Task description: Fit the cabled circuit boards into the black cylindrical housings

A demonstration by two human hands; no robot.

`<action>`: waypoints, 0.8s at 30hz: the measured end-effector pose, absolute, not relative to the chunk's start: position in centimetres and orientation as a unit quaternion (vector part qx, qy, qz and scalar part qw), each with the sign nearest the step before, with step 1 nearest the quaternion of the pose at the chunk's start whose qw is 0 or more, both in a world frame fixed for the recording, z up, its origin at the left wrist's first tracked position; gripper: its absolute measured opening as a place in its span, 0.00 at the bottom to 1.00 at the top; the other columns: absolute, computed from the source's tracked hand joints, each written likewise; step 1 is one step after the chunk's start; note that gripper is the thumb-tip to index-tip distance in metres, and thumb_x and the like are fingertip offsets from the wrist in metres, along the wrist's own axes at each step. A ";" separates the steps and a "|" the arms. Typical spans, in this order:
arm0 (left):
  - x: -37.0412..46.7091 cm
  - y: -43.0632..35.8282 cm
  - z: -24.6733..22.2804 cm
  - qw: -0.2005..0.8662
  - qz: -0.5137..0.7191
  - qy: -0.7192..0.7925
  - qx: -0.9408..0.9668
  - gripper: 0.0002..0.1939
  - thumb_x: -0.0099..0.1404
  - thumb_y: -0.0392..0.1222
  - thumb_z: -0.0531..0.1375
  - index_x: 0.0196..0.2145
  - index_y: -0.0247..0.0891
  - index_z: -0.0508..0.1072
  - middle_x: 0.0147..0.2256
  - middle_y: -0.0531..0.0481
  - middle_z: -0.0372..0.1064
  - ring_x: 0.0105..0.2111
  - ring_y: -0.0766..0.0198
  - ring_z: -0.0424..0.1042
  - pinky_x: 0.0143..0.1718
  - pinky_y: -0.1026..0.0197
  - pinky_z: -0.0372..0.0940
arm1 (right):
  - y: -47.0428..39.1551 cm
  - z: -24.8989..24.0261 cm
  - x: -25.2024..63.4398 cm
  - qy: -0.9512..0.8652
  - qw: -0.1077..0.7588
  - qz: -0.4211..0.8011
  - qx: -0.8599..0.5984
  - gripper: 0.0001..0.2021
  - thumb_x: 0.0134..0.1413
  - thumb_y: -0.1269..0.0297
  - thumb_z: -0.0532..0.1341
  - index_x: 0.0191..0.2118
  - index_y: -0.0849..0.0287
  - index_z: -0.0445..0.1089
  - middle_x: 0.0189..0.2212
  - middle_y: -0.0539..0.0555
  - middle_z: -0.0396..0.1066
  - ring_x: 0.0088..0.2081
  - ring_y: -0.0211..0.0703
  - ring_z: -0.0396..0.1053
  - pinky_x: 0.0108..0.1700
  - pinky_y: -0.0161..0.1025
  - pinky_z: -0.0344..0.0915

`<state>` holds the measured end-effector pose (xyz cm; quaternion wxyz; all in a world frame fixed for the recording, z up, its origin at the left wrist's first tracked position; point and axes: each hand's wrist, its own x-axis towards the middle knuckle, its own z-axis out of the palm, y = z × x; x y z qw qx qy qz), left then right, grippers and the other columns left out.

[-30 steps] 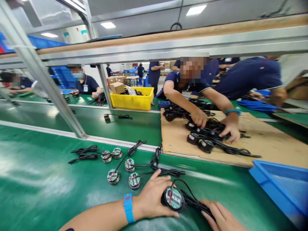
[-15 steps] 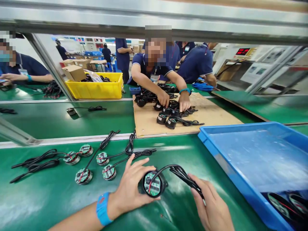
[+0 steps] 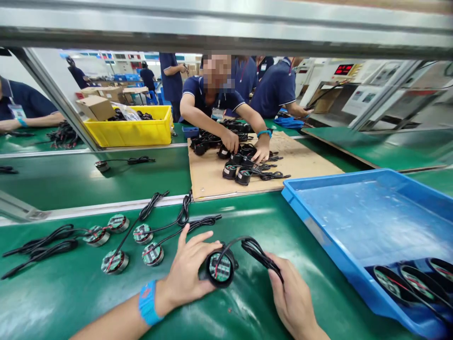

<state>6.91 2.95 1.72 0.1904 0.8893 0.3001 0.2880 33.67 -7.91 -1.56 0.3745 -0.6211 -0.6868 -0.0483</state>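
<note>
My left hand (image 3: 189, 267), with a blue band at the wrist, grips a round black housing (image 3: 231, 270) between thumb and fingers. A green circuit board (image 3: 220, 267) with a red wire sits inside the housing, facing up. From it a black cable runs right to a folded bundle (image 3: 256, 252), pinched in my right hand (image 3: 292, 290). Left of my hands, several round motor parts with green boards, one of them here (image 3: 115, 262), lie on the green work surface (image 3: 71, 302) with their bundled cables.
A blue tray (image 3: 329, 257) at the right holds several black housings (image 3: 392, 283). Across the bench a person's hands (image 3: 260, 150) touch black parts on a cardboard sheet (image 3: 212, 186). A yellow bin (image 3: 132, 132) stands at the back left. A metal beam (image 3: 226, 35) crosses overhead.
The view has shifted slightly right, so most things appear further left and more of the blue tray shows. Both my hands keep hold of the housing and cable.
</note>
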 end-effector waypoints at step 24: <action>7.0 2.9 1.1 0.223 0.232 0.274 0.906 0.39 0.58 0.67 0.67 0.57 0.35 0.71 0.54 0.34 0.75 0.61 0.39 0.69 0.70 0.26 0.39 | -8.5 -1.7 33.6 -0.679 0.377 -0.055 -0.628 0.14 0.72 0.60 0.51 0.54 0.56 0.68 0.40 0.57 0.77 0.38 0.49 0.75 0.42 0.46 0.69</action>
